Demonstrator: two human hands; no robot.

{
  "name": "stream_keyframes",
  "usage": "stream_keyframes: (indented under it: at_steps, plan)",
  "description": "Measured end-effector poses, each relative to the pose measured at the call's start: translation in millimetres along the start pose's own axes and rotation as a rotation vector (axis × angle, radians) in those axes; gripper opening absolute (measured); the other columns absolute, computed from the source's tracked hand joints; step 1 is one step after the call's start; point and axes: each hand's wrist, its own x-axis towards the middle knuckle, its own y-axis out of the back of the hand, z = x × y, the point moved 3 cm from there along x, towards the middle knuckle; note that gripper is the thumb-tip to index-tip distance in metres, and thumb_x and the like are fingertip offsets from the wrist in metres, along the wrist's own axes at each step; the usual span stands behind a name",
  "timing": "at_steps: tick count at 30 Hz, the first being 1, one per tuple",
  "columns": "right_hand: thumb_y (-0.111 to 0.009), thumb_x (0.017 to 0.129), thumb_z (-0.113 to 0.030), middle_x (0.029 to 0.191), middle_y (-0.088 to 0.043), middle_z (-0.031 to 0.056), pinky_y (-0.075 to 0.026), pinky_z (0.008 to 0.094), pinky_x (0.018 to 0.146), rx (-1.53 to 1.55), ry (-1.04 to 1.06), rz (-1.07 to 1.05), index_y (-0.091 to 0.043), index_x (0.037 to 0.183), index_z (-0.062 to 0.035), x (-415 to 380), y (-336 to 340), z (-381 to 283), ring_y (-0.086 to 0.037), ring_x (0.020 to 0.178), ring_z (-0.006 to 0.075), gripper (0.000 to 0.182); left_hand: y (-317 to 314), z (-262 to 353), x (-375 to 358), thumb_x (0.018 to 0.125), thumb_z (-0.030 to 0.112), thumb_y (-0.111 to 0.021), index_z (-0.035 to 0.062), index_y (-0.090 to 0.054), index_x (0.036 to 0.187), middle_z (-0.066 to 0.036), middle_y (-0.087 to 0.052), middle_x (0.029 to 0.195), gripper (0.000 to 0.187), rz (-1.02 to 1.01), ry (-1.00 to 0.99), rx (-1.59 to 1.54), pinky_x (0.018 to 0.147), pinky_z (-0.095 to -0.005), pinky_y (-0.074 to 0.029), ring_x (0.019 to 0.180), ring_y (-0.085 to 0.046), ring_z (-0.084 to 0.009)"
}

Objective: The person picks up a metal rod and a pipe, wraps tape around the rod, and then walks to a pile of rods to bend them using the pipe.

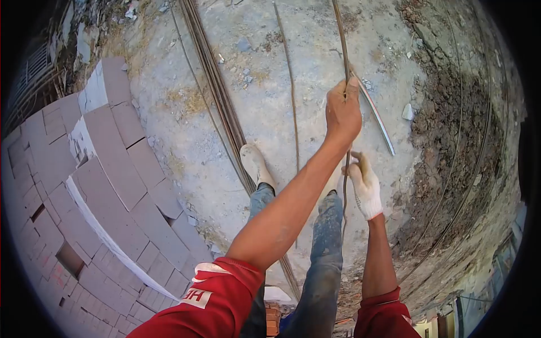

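Observation:
A thin brown steel rod (340, 34) runs lengthwise in front of me, past my right leg. My bare left hand (343, 112) is wrapped around it, thumb pointing away from me. Closer to my body, my right hand (365, 183) wears a white glove with its fingertips showing; its bent fingers and thumb pinch the same rod. Just right of my left hand, a narrow white strip with a red edge (378, 117) slants across the ground, its upper end close to the rod.
Left of my boot (257, 164) lies a bundle of long steel rods (217, 81). A single rod (291, 79) lies between it and my hands. Grey blocks (112, 186) are stacked at the left. Dark broken soil (445, 124) borders the pale ground on the right.

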Motion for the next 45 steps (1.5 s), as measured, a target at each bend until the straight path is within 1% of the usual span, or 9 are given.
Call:
stream_keyframes:
  at_steps: [12,18,25,27,30,32,35,39,45]
  plan:
    - [-0.061,0.101,-0.022,0.070,-0.055,-0.0036,-0.034,0.0221,0.052,0.291,0.096,0.209,-0.070,0.112,0.0012,25.0,-101.6,-123.7,-0.044,0.060,0.0038,0.027,92.6,138.4,119.4,0.105,0.019,-0.044,0.0060,-0.055,0.115,-0.001,-0.047,0.065,0.020,-0.100,-0.068,-0.315,0.040,-0.0261,-0.032,0.047,-0.042,-0.0100]
    - [-0.055,0.102,-0.017,0.071,-0.054,-0.0035,-0.037,0.0238,0.053,0.155,0.301,0.223,-0.070,0.112,0.0016,96.6,-161.2,-44.8,-0.045,0.061,0.0053,0.026,129.7,7.2,106.9,0.106,0.016,-0.044,0.0044,-0.059,0.118,-0.003,-0.057,0.076,0.022,-0.046,0.062,-0.119,0.056,-0.0271,-0.043,0.061,-0.052,-0.0111]
    - [-0.054,0.102,-0.016,0.077,-0.060,0.0008,-0.043,0.0236,0.058,0.437,-0.247,0.175,-0.066,0.120,0.0019,38.3,-189.1,154.3,-0.051,0.066,0.0068,0.028,176.4,-253.9,-55.4,0.105,0.044,-0.041,0.0019,-0.060,0.129,-0.020,-0.068,0.115,0.053,-0.011,0.427,0.316,0.095,-0.0401,-0.046,0.108,-0.063,-0.0325]
    - [-0.055,0.102,-0.016,0.078,-0.060,0.0013,-0.045,0.0236,0.059,0.516,-0.293,0.202,-0.065,0.120,0.0024,33.5,-193.2,179.0,-0.052,0.067,0.0070,0.028,179.6,-298.7,-127.0,0.106,0.044,-0.036,0.0011,-0.061,0.128,-0.022,-0.067,0.114,0.054,-0.027,0.698,0.129,0.094,-0.0395,-0.046,0.107,-0.063,-0.0294]
    - [-0.055,0.103,-0.019,0.080,-0.059,-0.0010,-0.047,0.0237,0.062,0.367,-0.254,0.126,-0.066,0.121,0.0006,28.3,-194.0,201.5,-0.054,0.068,0.0066,0.029,179.5,-354.4,-202.2,0.107,0.043,-0.036,-0.0003,-0.063,0.110,-0.015,-0.064,0.090,0.052,0.024,0.173,0.464,0.079,-0.0377,-0.047,0.084,-0.059,-0.0227]
    - [-0.059,0.100,-0.021,0.083,-0.064,0.0042,-0.051,0.0278,0.069,0.404,-0.260,0.050,-0.067,0.122,-0.0016,27.9,-180.9,199.4,-0.062,0.074,0.0118,0.030,181.6,-349.5,-215.2,0.107,0.040,-0.037,0.0012,-0.058,0.090,-0.007,-0.052,0.073,0.047,0.054,0.460,0.274,0.065,-0.0344,-0.041,0.069,-0.048,-0.0170]
    - [-0.067,0.090,-0.026,0.112,-0.069,0.0173,-0.052,0.0426,0.090,-0.466,0.010,0.213,-0.063,0.126,-0.0099,58.2,-105.1,177.1,-0.066,0.101,0.0381,0.039,182.0,-353.9,-211.7,0.107,0.039,-0.043,0.0061,-0.050,0.079,0.001,-0.042,0.066,0.044,0.159,0.440,0.279,0.058,-0.0309,-0.034,0.062,-0.038,-0.0122]
    - [-0.064,0.086,-0.022,0.134,-0.051,0.0236,-0.052,0.0497,0.089,-1.090,-0.134,0.589,-0.044,0.142,-0.0119,145.5,41.6,193.3,-0.063,0.106,0.0419,0.059,189.2,-370.0,-191.9,0.106,0.041,-0.049,0.0096,-0.052,0.080,0.005,-0.041,0.066,0.041,0.140,0.562,0.205,0.056,-0.0270,-0.031,0.061,-0.036,-0.0079]
    - [-0.062,0.089,-0.030,0.119,-0.064,0.0264,-0.052,0.0495,0.090,-1.318,-0.143,0.085,-0.048,0.138,-0.0101,229.9,133.6,251.5,-0.064,0.107,0.0438,0.055,199.2,-404.2,-169.7,0.105,0.041,-0.050,0.0115,-0.049,0.079,0.006,-0.037,0.065,0.040,0.039,0.594,0.033,0.052,-0.0244,-0.028,0.057,-0.033,-0.0066]
